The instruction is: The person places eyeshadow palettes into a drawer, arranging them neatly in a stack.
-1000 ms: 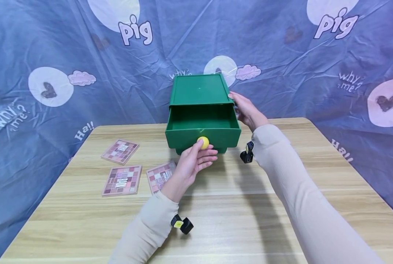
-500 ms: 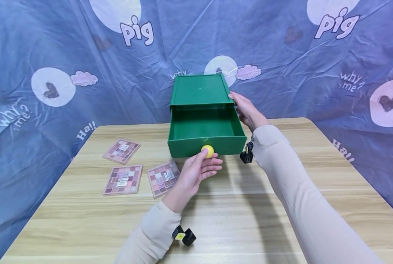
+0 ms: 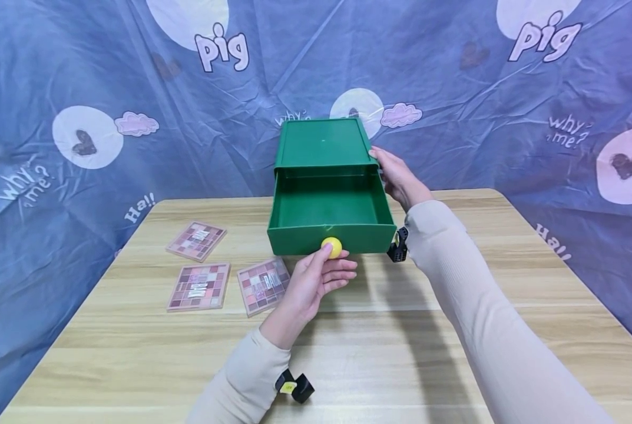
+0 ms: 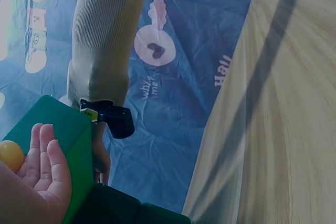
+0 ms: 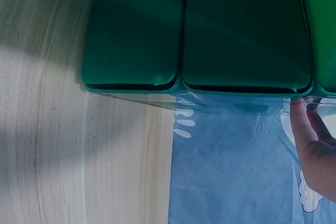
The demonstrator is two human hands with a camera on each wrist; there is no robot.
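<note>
Fingers of left hand (image 3: 311, 280) pinch yellow knob (image 3: 332, 248) with thumb; right hand (image 3: 399, 178), fingers nearly straight, touches green cabinet (image 3: 323, 144).

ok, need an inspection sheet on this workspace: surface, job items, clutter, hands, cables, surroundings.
Surface: pale wood-grain table.
Job items: green plastic drawer unit; top drawer pulled out, lower drawers look shut; round yellow knob on the top drawer's front.
Clutter: three flat pink checkered palettes, lying apart on the table, left of the unit.
Left hand: pinches the top drawer's knob.
Right hand: fingers against the unit's right side.
Cables: nothing seen.
Surroundings: wrinkled blue fabric backdrop printed with hearts, clouds and lettering.
</note>
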